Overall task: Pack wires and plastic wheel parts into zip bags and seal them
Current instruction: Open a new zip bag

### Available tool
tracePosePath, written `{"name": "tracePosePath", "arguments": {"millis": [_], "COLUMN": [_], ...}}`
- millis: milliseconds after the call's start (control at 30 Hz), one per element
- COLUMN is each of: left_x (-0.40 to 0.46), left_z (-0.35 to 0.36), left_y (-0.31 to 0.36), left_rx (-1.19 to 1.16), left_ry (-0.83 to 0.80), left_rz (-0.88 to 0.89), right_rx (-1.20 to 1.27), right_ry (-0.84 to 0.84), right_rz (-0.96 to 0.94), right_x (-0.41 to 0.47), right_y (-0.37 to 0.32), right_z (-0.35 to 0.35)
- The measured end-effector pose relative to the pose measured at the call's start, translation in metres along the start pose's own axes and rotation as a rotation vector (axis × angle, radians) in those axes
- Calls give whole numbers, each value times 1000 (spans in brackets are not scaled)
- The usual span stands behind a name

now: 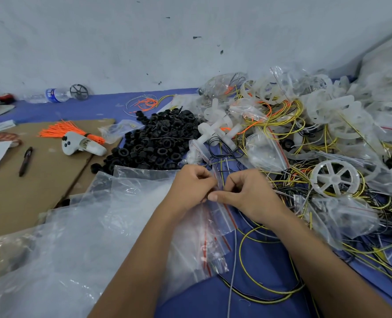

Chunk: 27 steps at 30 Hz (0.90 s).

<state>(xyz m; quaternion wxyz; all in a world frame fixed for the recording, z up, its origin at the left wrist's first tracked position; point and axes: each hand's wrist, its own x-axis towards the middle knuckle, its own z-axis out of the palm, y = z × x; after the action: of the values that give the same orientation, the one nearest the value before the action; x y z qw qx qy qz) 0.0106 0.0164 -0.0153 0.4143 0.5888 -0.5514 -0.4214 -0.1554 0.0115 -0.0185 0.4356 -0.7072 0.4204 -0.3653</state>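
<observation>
Head view: black rings (158, 141), perhaps washers, beside wires (282, 125)

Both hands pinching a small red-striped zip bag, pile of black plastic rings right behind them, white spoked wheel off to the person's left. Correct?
Not quite: the white spoked plastic wheel lies to the person's right, not left, as the head view shows. The rest holds: left hand and right hand pinch the small clear red-striped zip bag, with the pile of black plastic rings behind.
</observation>
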Motion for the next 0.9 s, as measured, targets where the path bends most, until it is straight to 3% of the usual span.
{"name": "tracePosePath", "arguments": {"millis": [200,367,533,767,900], "left_x": [1,1,-2,1,0], "left_z": [-5,-5,2,-8,-7], "left_y": [3,3,0,0,-3], "left_rx": [-296,-343,-240,-380,-288], "left_ry": [-62,-95,-192,-186,-227], "left_rz": [3,79,103,105,140], "right_rx": [242,413,301,396,228], "right_ry": [42,78,36,83,43], "right_rz": [100,248,219,232,168], "right_x": [0,1,0,2,-1], "right_y": [-5,-9,-10,-7,-7], "right_z": [-2,-4,-1,-11,-2]}}
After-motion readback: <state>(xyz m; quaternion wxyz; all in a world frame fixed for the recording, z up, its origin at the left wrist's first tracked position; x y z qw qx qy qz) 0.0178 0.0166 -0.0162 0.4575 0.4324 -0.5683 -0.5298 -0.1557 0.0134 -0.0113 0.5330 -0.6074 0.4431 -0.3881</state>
